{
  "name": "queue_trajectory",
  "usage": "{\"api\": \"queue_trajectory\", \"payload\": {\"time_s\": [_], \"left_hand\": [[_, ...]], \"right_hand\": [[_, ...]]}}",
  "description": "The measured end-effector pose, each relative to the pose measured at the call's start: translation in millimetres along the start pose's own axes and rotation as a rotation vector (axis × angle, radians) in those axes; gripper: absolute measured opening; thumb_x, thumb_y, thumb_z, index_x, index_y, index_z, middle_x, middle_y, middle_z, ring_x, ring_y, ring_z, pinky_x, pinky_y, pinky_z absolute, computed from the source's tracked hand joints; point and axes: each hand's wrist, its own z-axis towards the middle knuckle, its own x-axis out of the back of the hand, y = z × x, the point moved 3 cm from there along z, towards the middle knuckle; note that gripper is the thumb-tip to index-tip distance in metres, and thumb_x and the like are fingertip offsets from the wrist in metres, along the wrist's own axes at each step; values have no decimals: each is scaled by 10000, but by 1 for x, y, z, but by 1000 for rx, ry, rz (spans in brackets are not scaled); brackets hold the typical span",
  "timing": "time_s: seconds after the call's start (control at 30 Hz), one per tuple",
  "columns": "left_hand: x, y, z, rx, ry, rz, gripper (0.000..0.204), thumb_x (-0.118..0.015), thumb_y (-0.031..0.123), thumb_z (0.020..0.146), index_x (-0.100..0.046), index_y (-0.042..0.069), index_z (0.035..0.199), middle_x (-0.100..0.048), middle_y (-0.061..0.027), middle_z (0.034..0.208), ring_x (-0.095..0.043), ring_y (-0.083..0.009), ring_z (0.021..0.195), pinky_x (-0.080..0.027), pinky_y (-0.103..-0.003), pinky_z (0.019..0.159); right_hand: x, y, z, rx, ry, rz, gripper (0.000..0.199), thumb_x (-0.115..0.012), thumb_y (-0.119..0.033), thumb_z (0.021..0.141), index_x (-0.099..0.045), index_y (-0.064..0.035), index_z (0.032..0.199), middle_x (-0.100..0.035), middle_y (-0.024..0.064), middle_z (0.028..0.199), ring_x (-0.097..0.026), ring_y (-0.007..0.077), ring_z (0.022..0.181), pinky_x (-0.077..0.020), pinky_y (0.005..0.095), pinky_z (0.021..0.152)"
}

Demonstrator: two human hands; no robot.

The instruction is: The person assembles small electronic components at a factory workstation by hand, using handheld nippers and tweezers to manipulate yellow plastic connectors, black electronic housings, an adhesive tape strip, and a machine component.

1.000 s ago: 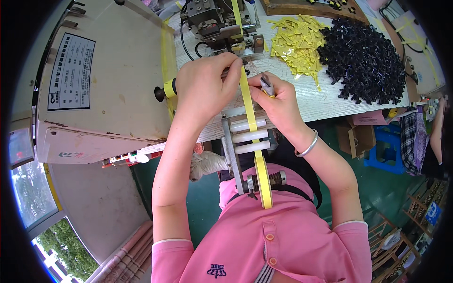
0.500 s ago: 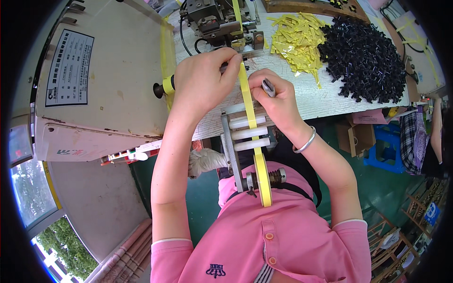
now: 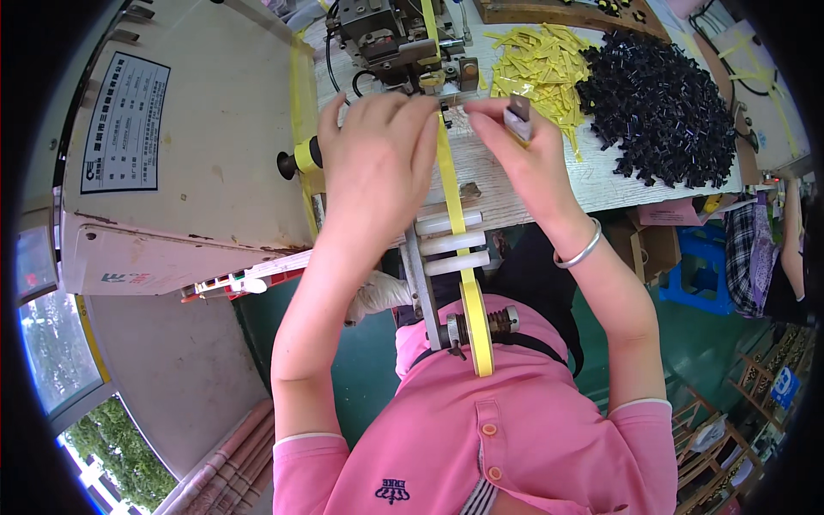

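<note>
A long yellow tape (image 3: 450, 176) runs from a roll (image 3: 481, 343) near my waist, over white rollers (image 3: 453, 243), up to a small metal machine (image 3: 399, 47). My left hand (image 3: 378, 154) is just left of the tape in front of the machine; its thumb and forefinger come together beside the tape, and whatever they pinch is hidden. A small black piece (image 3: 445, 110) shows at the tape there. Right of the tape is my right hand (image 3: 536, 159), with a short flat metal tool (image 3: 518, 120) tucked in its fingers. Its thumb and forefinger tips point toward the tape.
Beyond my right hand lie a heap of yellow strips (image 3: 536, 73) and a larger heap of small black pieces (image 3: 661, 112). A beige machine housing (image 3: 197, 172) stands at the left. On the floor at right are a cardboard box (image 3: 650, 249) and a blue stool (image 3: 699, 275), near another person.
My right hand has moved right and away from the tape, and the tool in it has turned upright. My left hand has spread its outer fingers, its thumb and forefinger still beside the tape.
</note>
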Motion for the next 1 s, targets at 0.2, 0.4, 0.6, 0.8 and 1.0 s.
{"api": "queue_trajectory", "payload": {"time_s": [0.2,0.4,0.6,0.8,1.0], "left_hand": [[-5,0,-4,25,-27,-77,185,-557,134,841,-603,70,1008,-608,-69,889,-559,-250,889,-371,-408,840],[-4,-6,4,45,-73,-171,141,-588,118,815,-652,70,931,-650,-103,832,-608,-298,776,-447,-396,677],[-1,-11,11,108,-205,-255,154,-590,147,825,-663,42,911,-670,-122,847,-631,-307,776,-479,-388,669],[-1,-14,15,198,-316,-324,203,-603,202,834,-666,39,937,-668,-121,838,-639,-293,753,-484,-353,648],[-1,-13,17,193,-240,-354,169,-592,217,799,-664,64,788,-635,-94,697,-606,-308,653,-455,-410,582]], "right_hand": [[-9,-19,6,606,-30,-334,114,-656,-12,793,-634,-3,905,-591,82,853,-577,184,755,-457,273,699],[-9,-10,-11,817,-44,-515,155,-665,48,729,-598,-10,857,-565,106,837,-564,249,726,-466,314,609],[-1,-2,1,469,41,-272,36,-617,-10,820,-603,-5,853,-569,55,825,-532,130,738,-428,255,656],[-1,10,9,271,35,-190,42,-624,-31,826,-612,-5,856,-574,18,797,-504,81,723,-400,226,662],[1,-4,0,354,-42,-278,41,-626,-36,821,-606,-12,847,-583,20,821,-509,82,723,-403,226,656]]}}
